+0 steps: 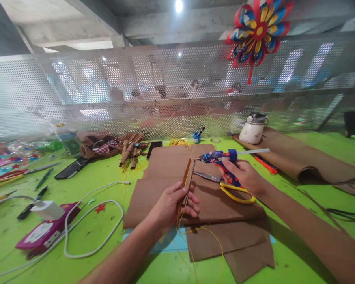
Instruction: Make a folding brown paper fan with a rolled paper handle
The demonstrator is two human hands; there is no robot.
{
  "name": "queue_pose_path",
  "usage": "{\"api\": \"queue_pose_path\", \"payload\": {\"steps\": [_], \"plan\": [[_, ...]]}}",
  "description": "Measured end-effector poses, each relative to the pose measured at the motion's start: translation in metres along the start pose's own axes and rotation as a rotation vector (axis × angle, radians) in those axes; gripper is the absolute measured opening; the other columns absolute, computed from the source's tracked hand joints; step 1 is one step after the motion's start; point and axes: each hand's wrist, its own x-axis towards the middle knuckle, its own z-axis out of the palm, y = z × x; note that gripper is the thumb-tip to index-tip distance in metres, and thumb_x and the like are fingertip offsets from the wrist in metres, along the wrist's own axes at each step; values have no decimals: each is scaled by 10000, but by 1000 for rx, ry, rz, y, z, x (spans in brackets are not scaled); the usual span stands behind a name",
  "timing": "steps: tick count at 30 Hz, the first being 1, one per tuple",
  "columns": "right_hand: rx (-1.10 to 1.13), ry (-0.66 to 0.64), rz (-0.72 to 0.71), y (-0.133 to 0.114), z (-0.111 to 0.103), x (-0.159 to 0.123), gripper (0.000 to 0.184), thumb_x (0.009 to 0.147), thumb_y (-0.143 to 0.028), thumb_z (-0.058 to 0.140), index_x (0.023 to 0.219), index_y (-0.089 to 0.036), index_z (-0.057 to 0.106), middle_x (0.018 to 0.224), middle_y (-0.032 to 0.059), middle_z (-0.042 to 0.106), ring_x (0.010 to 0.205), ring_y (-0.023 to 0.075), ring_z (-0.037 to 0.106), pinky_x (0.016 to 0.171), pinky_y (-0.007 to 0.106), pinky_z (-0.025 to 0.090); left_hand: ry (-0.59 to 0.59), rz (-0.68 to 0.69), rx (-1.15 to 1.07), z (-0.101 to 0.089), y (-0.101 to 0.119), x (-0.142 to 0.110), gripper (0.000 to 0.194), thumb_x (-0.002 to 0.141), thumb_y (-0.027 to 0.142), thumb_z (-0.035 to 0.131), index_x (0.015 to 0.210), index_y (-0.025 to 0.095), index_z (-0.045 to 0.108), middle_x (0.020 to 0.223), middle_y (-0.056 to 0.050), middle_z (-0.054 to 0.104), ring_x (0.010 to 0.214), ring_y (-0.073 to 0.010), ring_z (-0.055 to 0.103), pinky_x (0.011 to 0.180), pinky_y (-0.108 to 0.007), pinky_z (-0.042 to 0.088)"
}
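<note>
In the middle of the head view, my left hand [173, 203] grips a narrow folded strip of brown paper [188, 177], held upright and slightly tilted. Yellow string [214, 233] trails from it down to the table. My right hand [241, 175] is closed round a blue glue gun [214, 157], with a white glue stick [253, 151] jutting from its back. The gun's nozzle is right at the upper end of the strip; whether it touches, I cannot tell. Below the gun, yellow-handled scissors [238, 193] lie on sheets of brown paper [162, 197].
A purple power strip [47, 232] with a white cable [96, 197] lies on the left of the green table [106, 232]. Brown paper rolls [130, 152], a phone [154, 150] and a small blue jar [196, 137] stand behind. A white jug [251, 130] is at right, near rolled paper [298, 157].
</note>
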Motion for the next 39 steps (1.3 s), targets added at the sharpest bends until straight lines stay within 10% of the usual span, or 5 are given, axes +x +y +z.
{"api": "queue_pose_path", "payload": {"steps": [25, 39], "plan": [[41, -259, 87, -6, 5, -10, 444, 831, -554, 516, 702, -134, 575, 634, 25, 537, 563, 111, 479, 550, 254, 379, -15, 22, -22, -1, 3, 0, 115, 877, 222, 441, 931, 126, 476, 728, -78, 622, 582, -153, 635, 509, -234, 501], [-12, -174, 58, -4, 1, -6, 451, 832, -560, 506, 702, -139, 605, 616, 26, 534, 560, 122, 486, 544, 255, 395, -46, 15, -52, -2, 3, 0, 135, 872, 225, 458, 950, 116, 482, 728, -86, 626, 582, -161, 632, 510, -258, 508]]}}
